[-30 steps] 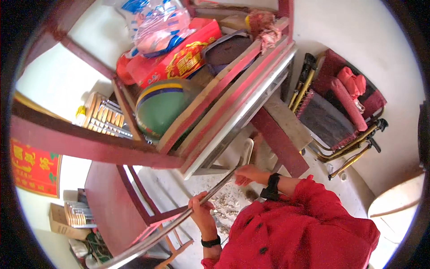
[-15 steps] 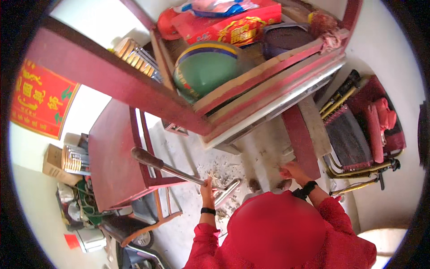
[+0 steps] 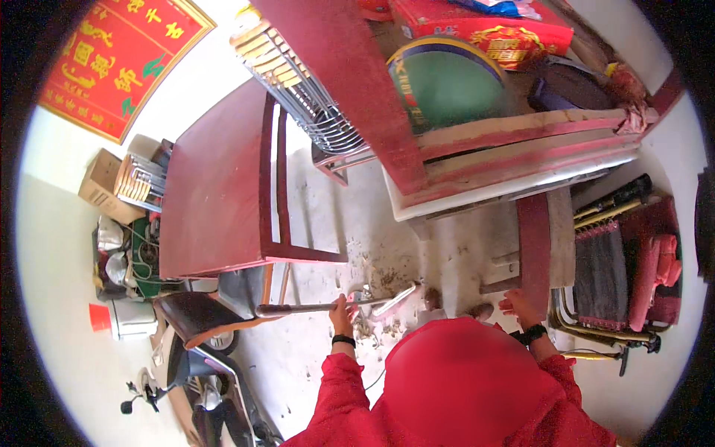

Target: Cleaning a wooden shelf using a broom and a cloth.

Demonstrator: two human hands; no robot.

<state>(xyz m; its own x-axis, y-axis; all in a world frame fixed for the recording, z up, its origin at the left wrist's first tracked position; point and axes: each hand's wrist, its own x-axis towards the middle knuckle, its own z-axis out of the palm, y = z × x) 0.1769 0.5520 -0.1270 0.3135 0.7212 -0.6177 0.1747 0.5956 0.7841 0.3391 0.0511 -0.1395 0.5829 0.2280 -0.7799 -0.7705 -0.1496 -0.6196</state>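
My left hand [image 3: 341, 319] is closed around the shaft of a long-handled tool [image 3: 298, 308] with a brown grip and a metal shaft. The tool lies nearly level across my front, its grip end pointing left. A pale, straight-edged piece [image 3: 398, 299] shows by its far end; whether the two are joined is hard to make out. Around it, light and dark debris [image 3: 365, 328] is scattered on the floor. My right hand [image 3: 519, 305] holds nothing, its fingers apart, beside the lower end of a dark red board [image 3: 533, 253].
A dark red table [image 3: 216, 186] stands at left, with a brown-backed chair [image 3: 179, 316] and a scooter [image 3: 216, 402] nearer. Ahead, a red wooden frame [image 3: 521, 149] holds a green drum-like object [image 3: 447, 86] and a red box [image 3: 484, 33]. Folded chairs [image 3: 618, 276] lean at right.
My view has turned left, so furniture appears farther right. The tool's handle has swung from sloping to nearly level. My right hand has moved slightly right, staying near the board.
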